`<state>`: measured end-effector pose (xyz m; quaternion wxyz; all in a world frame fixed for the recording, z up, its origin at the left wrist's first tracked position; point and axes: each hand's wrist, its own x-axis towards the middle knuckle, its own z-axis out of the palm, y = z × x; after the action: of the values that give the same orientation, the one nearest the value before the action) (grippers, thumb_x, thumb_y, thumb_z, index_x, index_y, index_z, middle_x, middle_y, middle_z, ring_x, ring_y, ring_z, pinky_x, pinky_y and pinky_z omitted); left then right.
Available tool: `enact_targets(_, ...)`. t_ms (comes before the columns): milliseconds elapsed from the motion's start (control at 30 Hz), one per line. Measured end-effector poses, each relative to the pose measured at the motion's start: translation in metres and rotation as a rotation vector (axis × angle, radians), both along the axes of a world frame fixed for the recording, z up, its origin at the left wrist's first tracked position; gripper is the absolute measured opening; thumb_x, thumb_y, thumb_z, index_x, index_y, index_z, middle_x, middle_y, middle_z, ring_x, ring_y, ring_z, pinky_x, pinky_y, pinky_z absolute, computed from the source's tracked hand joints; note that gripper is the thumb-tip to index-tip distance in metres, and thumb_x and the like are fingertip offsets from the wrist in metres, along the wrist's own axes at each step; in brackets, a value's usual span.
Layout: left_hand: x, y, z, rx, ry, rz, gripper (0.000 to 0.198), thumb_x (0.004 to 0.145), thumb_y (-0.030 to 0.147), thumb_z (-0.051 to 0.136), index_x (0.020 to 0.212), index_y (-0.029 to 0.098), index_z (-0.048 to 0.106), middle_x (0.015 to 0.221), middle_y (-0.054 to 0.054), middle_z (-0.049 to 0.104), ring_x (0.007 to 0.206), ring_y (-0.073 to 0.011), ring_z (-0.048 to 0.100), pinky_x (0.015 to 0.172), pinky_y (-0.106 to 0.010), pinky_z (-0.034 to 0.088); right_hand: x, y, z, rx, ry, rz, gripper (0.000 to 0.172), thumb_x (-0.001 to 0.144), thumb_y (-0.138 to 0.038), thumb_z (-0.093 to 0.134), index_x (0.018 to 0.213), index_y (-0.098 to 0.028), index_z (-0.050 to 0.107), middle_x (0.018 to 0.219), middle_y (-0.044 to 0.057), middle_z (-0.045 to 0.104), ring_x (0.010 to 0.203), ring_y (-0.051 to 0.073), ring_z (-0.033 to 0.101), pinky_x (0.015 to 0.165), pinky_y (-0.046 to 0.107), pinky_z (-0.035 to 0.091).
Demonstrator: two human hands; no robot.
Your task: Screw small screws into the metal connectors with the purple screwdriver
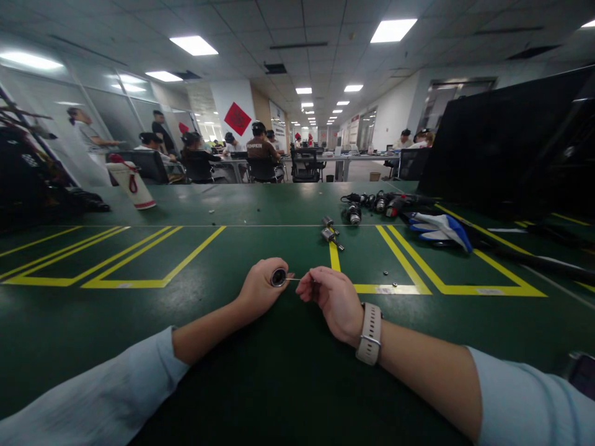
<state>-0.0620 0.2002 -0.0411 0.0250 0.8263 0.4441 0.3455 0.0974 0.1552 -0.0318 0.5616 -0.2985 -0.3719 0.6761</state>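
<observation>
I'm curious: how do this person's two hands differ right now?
Grip: the left hand curls around a round part, while the right hand seems to pinch a thin rod at its fingertips.
Wrist: the right hand has a watch at its wrist; the left hand's wrist is bare.
Shared: both hands are ungloved, close together, and come from light-blue sleeves.

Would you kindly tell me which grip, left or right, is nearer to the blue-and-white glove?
Right. The right grip is left of the glove, closer to the wearer. The left grip, around a round part, is farther left.
</observation>
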Motion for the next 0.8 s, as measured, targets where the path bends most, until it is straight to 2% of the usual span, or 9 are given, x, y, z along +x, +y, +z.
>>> enact_targets(233,0.0003,-0.0014,0.0004,-0.063,-0.062,-0.1,0.015,0.074,0.022,0.053,0.061,0.016,0.047,0.062,0.003,0.05,0.056,-0.0095,0.045,0.052,-0.021,0.035,0.0011,0.0036,-0.0036,-0.041,0.068,0.053,0.019,0.07,-0.026,0.054,0.058,-0.013,0.06,0.058,0.004,0.061,0.054,0.012,0.051,0.057,0.027,0.037)
enact_targets(533,0.0009,0.0011,0.0008,-0.005,0.03,0.03,0.015,0.075,0.024,0.052,0.062,0.016,0.049,0.06,0.002,0.051,0.057,-0.0121,0.047,0.056,-0.025,0.036,0.001,-0.0003,-0.0011,0.041,-0.054,-0.051,0.018,0.072,-0.026,0.054,0.06,-0.014,0.06,0.06,0.003,0.061,0.057,0.013,0.052,0.058,0.027,0.037)
enact_targets(800,0.0016,0.0,0.0004,-0.04,-0.051,-0.038,0.021,0.074,0.026,0.055,0.059,0.017,0.045,0.059,0.003,0.048,0.055,-0.0103,0.044,0.052,-0.022,0.034,0.0009,-0.0012,0.0005,-0.014,0.0,0.006,0.018,0.07,-0.024,0.052,0.058,-0.014,0.06,0.057,0.003,0.06,0.053,0.012,0.051,0.056,0.027,0.036)
